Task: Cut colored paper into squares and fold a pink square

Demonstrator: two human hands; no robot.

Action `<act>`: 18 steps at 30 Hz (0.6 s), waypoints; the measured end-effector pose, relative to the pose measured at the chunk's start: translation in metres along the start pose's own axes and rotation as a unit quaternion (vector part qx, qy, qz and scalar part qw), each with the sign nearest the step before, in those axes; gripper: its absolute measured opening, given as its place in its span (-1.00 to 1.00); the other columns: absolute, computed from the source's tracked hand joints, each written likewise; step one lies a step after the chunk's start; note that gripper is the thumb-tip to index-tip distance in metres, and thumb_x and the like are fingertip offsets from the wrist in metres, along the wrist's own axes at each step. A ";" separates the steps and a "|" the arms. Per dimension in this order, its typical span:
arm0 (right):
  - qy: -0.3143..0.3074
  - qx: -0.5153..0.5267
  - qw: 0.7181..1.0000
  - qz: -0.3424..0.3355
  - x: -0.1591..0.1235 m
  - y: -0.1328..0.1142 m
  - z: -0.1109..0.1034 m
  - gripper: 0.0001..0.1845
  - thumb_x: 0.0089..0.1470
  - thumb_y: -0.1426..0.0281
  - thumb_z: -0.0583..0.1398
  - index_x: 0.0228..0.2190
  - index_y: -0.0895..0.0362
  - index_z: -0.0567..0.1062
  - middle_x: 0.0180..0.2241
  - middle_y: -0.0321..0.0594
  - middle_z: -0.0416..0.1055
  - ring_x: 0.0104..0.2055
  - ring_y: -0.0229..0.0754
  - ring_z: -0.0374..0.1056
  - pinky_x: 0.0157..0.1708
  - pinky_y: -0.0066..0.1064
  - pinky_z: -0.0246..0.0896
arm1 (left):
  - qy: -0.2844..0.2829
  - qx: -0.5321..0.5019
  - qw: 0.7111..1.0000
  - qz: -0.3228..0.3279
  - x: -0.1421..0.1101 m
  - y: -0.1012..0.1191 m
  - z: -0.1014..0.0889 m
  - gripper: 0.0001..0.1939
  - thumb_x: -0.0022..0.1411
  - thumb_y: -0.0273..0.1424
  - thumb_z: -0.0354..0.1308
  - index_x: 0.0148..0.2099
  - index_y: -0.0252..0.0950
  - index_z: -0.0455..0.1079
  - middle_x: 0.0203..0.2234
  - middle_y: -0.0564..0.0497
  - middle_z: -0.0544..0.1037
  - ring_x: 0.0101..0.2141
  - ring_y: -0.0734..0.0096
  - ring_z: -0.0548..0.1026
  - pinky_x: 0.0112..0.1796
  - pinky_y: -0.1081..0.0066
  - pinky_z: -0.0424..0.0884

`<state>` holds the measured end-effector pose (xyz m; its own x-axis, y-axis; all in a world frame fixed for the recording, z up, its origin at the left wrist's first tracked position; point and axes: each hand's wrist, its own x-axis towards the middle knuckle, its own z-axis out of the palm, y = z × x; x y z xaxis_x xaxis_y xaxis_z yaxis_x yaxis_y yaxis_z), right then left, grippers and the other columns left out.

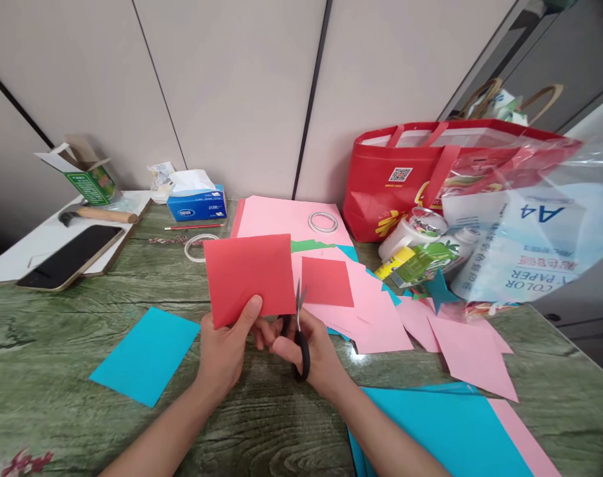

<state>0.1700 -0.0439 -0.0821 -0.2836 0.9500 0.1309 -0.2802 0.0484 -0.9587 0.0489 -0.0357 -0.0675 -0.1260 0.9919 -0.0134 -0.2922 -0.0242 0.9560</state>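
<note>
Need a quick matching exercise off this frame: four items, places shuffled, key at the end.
Items
1. Scissors
2. Smartphone
3. Red pencil
4. Red sheet nearest the camera

Places
A. On the table, in front of the blue tissue box
B. In the left hand
C. In the right hand
D. On the white board, near the hammer

Pairs: 1-C, 2-D, 3-A, 4-B

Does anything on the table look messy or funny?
A bit: pink sheets on the right lie askew, overlapping at different angles, and the green box on the left gapes open at the top.
</note>
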 end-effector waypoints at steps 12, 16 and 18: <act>-0.037 -0.014 0.998 0.048 -0.003 0.005 -0.004 -0.58 -0.19 0.12 0.26 -0.34 0.12 0.32 -0.54 -0.29 0.33 -0.52 -0.26 0.23 -0.52 -0.44 0.14 | 0.135 0.054 0.988 0.055 0.005 -0.007 -0.003 -0.74 -0.10 -0.27 0.25 -0.33 -0.30 0.44 -0.52 0.03 0.55 -0.48 0.24 0.53 -0.46 0.31 0.49; -0.036 -0.003 0.997 0.072 -0.003 0.007 -0.003 -0.56 -0.22 0.13 0.28 -0.35 0.12 0.31 -0.55 -0.31 0.31 -0.52 -0.27 0.22 -0.51 -0.44 0.15 | 0.160 0.047 0.984 0.065 0.006 -0.005 -0.003 -0.71 -0.12 -0.30 0.27 -0.31 -0.32 0.42 -0.47 0.02 0.55 -0.47 0.24 0.53 -0.43 0.29 0.51; -0.035 0.002 0.996 0.077 -0.003 0.008 -0.003 -0.57 -0.22 0.14 0.28 -0.36 0.12 0.31 -0.55 -0.32 0.31 -0.53 -0.28 0.21 -0.52 -0.45 0.13 | 0.157 0.028 0.985 0.061 0.006 -0.004 -0.002 -0.74 -0.12 -0.33 0.28 -0.33 -0.32 0.41 -0.47 0.03 0.54 -0.49 0.25 0.53 -0.45 0.28 0.52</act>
<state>0.1720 -0.0455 -0.0908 -0.3875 0.9219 0.0000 -0.2315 -0.0973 -0.9680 0.0473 -0.0303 -0.0717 -0.4462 0.8947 0.0210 -0.2053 -0.1252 0.9707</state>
